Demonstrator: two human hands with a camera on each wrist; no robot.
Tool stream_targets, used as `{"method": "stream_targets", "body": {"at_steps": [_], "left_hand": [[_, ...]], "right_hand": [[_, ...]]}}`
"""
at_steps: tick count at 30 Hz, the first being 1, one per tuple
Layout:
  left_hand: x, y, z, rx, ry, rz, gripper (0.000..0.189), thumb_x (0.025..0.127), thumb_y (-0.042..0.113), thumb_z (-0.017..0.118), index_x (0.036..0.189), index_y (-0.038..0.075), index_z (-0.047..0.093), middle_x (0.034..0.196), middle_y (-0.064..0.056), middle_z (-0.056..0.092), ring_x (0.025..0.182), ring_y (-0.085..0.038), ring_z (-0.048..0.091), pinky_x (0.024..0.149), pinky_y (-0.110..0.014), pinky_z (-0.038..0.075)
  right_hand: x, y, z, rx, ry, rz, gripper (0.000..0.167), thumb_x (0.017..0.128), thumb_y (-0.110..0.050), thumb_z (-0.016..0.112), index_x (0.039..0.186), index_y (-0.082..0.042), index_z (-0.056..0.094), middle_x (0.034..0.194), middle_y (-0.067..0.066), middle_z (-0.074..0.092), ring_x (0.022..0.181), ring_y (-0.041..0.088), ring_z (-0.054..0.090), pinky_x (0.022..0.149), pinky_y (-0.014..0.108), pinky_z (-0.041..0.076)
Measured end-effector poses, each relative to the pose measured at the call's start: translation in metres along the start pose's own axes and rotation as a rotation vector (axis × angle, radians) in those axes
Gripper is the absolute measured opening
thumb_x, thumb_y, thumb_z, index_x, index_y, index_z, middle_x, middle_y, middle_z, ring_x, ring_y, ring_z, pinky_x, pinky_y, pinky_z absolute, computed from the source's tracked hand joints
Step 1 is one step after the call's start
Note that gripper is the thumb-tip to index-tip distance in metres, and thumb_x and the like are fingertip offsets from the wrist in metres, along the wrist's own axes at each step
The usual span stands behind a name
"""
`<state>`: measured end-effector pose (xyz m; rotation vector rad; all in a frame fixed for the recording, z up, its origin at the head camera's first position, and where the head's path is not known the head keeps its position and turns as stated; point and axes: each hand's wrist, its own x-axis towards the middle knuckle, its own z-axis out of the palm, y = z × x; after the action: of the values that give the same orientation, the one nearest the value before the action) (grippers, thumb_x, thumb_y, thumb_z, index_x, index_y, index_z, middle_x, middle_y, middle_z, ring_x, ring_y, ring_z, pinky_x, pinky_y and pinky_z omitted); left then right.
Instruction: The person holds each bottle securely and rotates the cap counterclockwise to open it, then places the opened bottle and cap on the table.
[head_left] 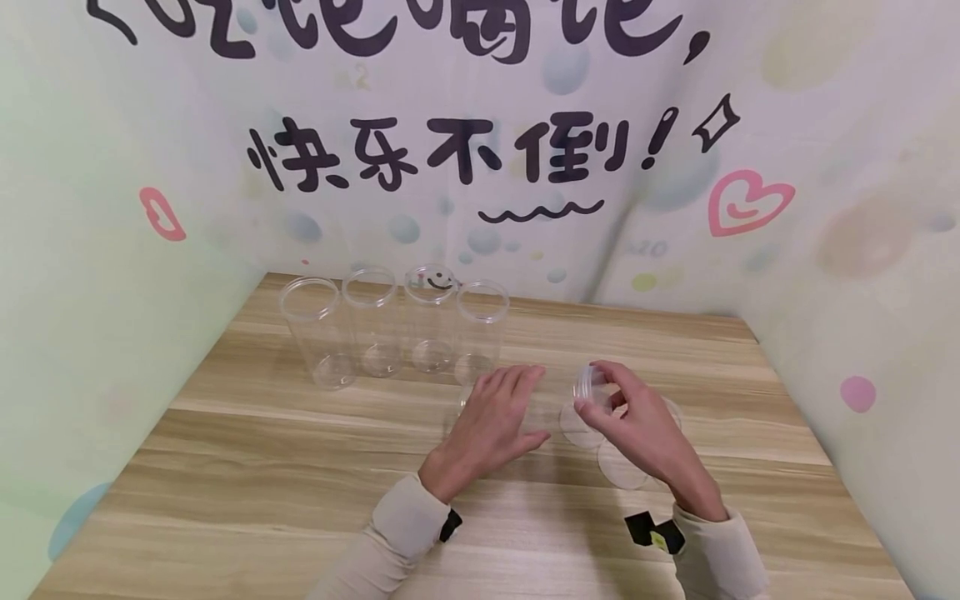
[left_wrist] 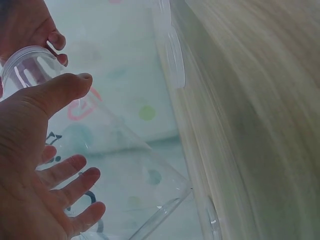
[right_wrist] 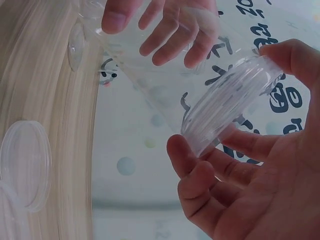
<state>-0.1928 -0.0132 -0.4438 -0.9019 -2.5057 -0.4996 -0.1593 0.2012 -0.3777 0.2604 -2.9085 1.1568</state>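
My right hand [head_left: 633, 417] pinches a clear, ridged plastic lid [right_wrist: 232, 102] between thumb and fingers, above the table's right half. Beside it, my left hand [head_left: 487, 421] has its fingers extended and thumb apart, palm turned toward the right hand. A clear jar shows partly behind the left hand, its edge [left_wrist: 162, 215] visible past the fingers in the left wrist view. Its wall runs toward the lid, but I cannot tell whether lid and jar are joined. Flat clear lids [head_left: 622, 467] lie on the wood beneath the right hand.
Several clear jars [head_left: 311, 333] stand upright in a row at the back left, left of my hands. The wood-grain table [head_left: 247, 492] is bounded by printed fabric walls [head_left: 637, 258] at the back and sides.
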Motion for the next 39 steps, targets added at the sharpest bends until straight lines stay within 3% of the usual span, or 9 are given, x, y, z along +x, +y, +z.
{"method": "stream_targets", "body": {"at_steps": [8, 17, 27, 39], "left_hand": [[0.0004, -0.0006, 0.0008, -0.015, -0.024, -0.009, 0.084, 0.074, 0.045, 0.084, 0.139, 0.009, 0.045, 0.132, -0.005, 0.058, 0.124, -0.022, 0.055, 0.099, -0.041, 0.047], [0.0007, -0.0012, 0.0007, -0.036, -0.037, -0.014, 0.086, 0.073, 0.045, 0.085, 0.140, 0.010, 0.044, 0.132, -0.006, 0.058, 0.124, -0.022, 0.055, 0.100, -0.042, 0.046], [-0.0008, -0.0022, -0.0011, -0.081, -0.085, -0.027, 0.086, 0.075, 0.045, 0.084, 0.142, 0.010, 0.043, 0.136, -0.005, 0.056, 0.128, -0.022, 0.052, 0.106, -0.043, 0.043], [-0.0016, -0.0058, -0.0041, -0.112, -0.107, -0.012, 0.085, 0.075, 0.045, 0.084, 0.142, 0.010, 0.043, 0.138, -0.004, 0.055, 0.129, -0.021, 0.050, 0.109, -0.043, 0.040]], "right_hand": [[-0.0004, 0.0021, -0.0012, 0.027, 0.001, -0.041, 0.061, 0.092, -0.034, 0.067, 0.143, -0.011, 0.045, 0.129, 0.012, 0.056, 0.091, 0.022, 0.057, 0.063, 0.031, 0.050], [-0.0008, 0.0043, 0.0007, -0.003, 0.018, -0.088, 0.061, 0.090, -0.029, 0.070, 0.144, -0.012, 0.046, 0.128, 0.009, 0.057, 0.092, 0.021, 0.058, 0.072, 0.029, 0.050], [-0.0018, 0.0053, 0.0016, -0.012, 0.025, -0.131, 0.061, 0.086, -0.020, 0.072, 0.141, -0.010, 0.047, 0.128, 0.010, 0.057, 0.087, 0.021, 0.057, 0.070, 0.026, 0.051], [-0.0034, 0.0049, 0.0020, 0.001, 0.018, -0.149, 0.063, 0.084, -0.016, 0.072, 0.142, -0.013, 0.047, 0.126, 0.010, 0.058, 0.096, 0.025, 0.058, 0.073, 0.027, 0.052]]}}
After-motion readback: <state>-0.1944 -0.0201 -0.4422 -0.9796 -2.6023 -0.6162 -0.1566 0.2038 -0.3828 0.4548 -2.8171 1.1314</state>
